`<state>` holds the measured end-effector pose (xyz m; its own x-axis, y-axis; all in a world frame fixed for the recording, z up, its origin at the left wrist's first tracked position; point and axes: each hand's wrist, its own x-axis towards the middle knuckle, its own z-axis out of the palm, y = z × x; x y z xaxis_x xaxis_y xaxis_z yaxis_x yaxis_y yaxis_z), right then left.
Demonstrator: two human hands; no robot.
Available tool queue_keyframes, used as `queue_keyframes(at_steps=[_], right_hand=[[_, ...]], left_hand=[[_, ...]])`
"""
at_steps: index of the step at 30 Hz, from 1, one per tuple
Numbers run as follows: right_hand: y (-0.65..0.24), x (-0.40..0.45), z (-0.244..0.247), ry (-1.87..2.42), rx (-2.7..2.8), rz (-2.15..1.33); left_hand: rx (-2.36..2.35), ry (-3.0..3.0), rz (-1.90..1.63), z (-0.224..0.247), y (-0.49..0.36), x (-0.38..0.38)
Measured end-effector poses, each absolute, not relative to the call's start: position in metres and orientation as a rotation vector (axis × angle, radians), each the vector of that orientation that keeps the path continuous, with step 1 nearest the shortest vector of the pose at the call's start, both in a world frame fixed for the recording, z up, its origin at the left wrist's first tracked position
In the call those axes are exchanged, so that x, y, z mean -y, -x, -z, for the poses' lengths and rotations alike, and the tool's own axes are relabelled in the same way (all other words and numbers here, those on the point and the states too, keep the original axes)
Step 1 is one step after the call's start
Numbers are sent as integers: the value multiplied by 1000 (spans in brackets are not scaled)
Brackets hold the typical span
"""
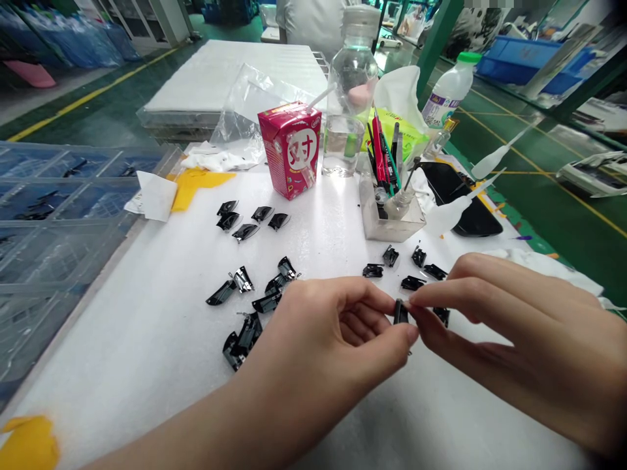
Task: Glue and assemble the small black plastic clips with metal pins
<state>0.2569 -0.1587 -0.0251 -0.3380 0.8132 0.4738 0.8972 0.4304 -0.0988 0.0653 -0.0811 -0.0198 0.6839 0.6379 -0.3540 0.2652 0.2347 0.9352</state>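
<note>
A small black part [400, 312] is held upright between my two hands, above the white work surface [161, 313]. My left hand [337, 333] pinches it between thumb and index finger from the left. From the right, the fingertips of my right hand [494, 320] close on its upper end. Glossy black pieces lie in groups to the left: curved ones [245, 231] farther back, and others [267, 301] nearer, partly hidden by my left hand. Several small black parts [412, 282] lie just beyond my right hand, some partly covered by it.
A red drink carton [290, 153], a clear jar [343, 147] and a tool box [392, 225] with tweezers stand at the back. A compartment tray [59, 261] is at left. A dark phone-like slab [463, 202] lies at right. A person in white [311, 26] is beyond.
</note>
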Motion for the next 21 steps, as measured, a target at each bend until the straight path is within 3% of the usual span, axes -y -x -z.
queue_keyframes(at_steps=[12, 21], right_hand=[[-255, 162, 21, 1462, 2101, 193], [-251, 162, 23, 1368, 2152, 184]], left_hand=[[-833, -1105, -182, 14, -66, 74], [-810, -985, -284, 16, -67, 73]])
